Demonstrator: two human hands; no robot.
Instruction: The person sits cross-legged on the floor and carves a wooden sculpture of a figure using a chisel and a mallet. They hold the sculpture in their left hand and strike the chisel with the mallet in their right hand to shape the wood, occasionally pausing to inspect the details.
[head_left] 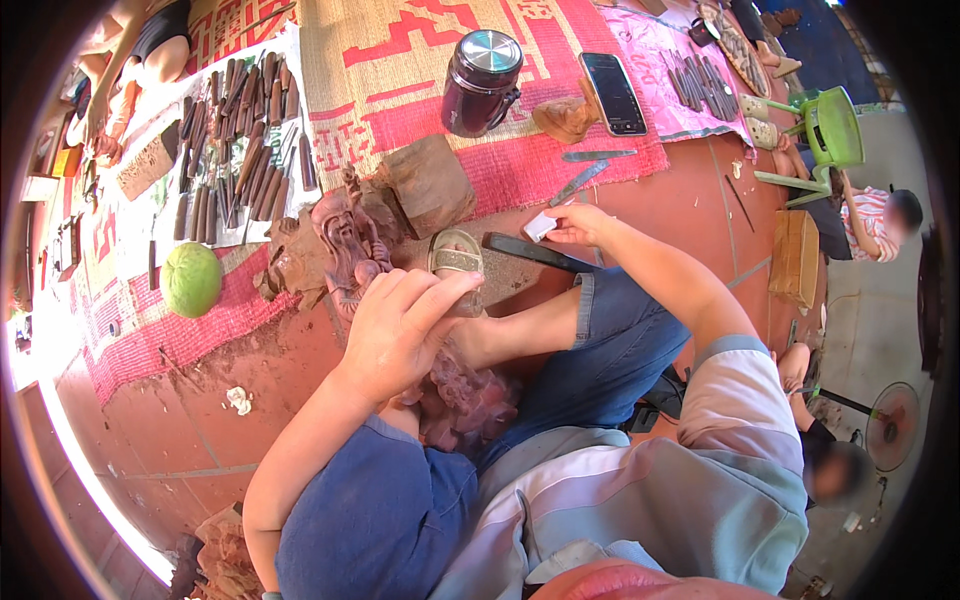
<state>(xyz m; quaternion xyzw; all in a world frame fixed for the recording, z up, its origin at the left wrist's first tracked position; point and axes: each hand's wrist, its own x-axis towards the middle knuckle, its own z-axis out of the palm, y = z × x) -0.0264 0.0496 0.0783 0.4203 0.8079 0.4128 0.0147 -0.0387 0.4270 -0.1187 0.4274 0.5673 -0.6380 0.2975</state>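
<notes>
white piece (541, 227) pinched in the right hand (578, 224), out ahead and rightward of the curled left hand (393, 325), can't tell whether gripping anything!

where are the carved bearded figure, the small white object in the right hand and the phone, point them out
carved bearded figure (347, 240): head view, around its beard
small white object (540, 227): head view, its pale side
phone (613, 95): head view, its dark screen

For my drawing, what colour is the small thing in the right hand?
The small thing looks white, clearest in the head view.
</notes>
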